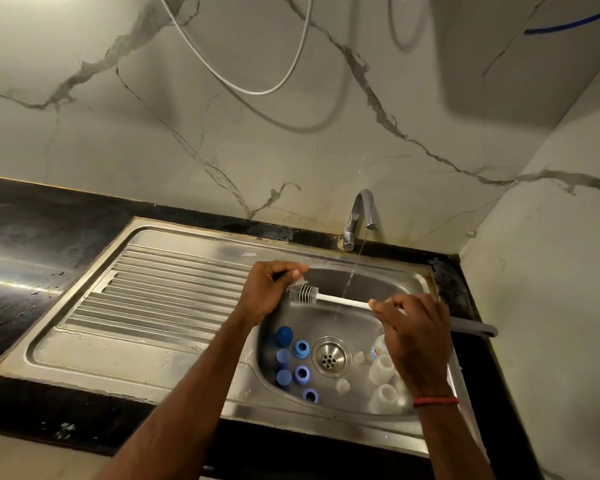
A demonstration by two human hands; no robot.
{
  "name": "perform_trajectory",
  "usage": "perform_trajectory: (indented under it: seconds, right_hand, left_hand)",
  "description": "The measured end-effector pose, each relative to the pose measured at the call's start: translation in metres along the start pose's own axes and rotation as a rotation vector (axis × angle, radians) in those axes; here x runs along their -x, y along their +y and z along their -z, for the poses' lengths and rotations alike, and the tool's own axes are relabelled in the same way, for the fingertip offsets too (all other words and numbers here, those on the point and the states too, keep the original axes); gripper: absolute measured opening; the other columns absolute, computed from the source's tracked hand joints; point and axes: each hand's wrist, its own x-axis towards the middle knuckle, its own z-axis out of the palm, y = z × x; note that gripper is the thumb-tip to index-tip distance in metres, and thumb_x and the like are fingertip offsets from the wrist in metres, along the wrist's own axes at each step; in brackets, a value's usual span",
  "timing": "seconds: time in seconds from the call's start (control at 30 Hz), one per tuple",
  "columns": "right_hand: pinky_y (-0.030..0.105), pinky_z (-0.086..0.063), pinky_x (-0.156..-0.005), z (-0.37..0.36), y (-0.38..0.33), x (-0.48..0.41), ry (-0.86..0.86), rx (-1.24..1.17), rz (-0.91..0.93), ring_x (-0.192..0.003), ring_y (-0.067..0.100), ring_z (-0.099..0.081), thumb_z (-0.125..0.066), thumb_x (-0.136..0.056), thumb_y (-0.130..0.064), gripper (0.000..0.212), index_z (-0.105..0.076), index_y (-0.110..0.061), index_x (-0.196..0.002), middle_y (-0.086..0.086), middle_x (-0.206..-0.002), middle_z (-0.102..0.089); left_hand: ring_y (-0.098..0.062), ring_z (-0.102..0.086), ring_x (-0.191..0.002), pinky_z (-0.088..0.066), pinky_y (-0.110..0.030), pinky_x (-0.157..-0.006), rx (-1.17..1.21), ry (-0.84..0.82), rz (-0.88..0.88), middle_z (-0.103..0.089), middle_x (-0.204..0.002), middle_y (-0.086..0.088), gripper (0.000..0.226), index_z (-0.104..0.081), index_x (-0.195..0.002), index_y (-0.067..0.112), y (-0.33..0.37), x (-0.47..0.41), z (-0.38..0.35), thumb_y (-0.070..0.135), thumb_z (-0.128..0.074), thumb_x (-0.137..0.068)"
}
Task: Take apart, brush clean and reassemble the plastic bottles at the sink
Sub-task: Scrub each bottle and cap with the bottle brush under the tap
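Steel sink holds blue caps; left fingers pinch a clear part, right fingers grip the brush.

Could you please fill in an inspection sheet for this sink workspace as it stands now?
Surface: steel sink, wet in places; tap running a thin stream into the basin.
Job's things: brush above the basin; blue caps and rings left of the drain; clear bottles right of it.
Clutter: nothing seen.
Grip: left hand pinches a small clear part at the brush head; right hand holds the brush shaft.
Cables: white hose looped on the wall; blue tube top right.
Surroundings: marbled wall, black counter.
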Motion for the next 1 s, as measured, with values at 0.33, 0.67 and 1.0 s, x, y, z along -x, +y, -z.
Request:
perform_trajectory:
  seconds: [0.33, 0.67, 1.0]
  right_hand:
    - [0.034, -0.040, -0.069, -0.003, -0.010, 0.002, -0.019, -0.068, -0.062, -0.077, 0.019, -0.055, -0.065, -0.091, -0.033, 0.024, -0.074, -0.026, -0.111, -0.007, -0.081, -0.063]
    - [0.039, -0.042, -0.071, -0.004, -0.014, -0.004, 0.007, 0.027, -0.055, -0.085, 0.023, -0.058, -0.076, -0.088, -0.020, 0.028, -0.073, -0.024, -0.115, -0.001, -0.090, -0.067]
    - [0.038, -0.035, -0.078, -0.002, -0.023, -0.006, 0.011, 0.111, -0.025, -0.092, 0.025, -0.055, -0.064, -0.086, -0.005, 0.035, -0.072, -0.019, -0.118, 0.004, -0.093, -0.066]
  left_hand:
    - [-0.022, -0.071, -0.096, -0.060, -0.034, -0.085, 0.782, 0.290, 0.351, -0.076, -0.099, -0.007, 0.019, -0.070, -0.111, 0.006, 0.005, 0.000, -0.006, 0.005, -0.057, -0.097]
    - [-0.020, -0.071, -0.093, -0.061, -0.027, -0.080, 0.692, 0.252, 0.327, -0.075, -0.097, -0.004, 0.018, -0.071, -0.106, 0.011, 0.003, 0.005, -0.013, 0.006, -0.055, -0.099]
    - [-0.015, -0.071, -0.092, -0.059, -0.023, -0.079, 0.766, 0.273, 0.268, -0.076, -0.095, -0.001, 0.024, -0.070, -0.107, 0.009, 0.011, 0.005, -0.022, 0.020, -0.064, -0.086]
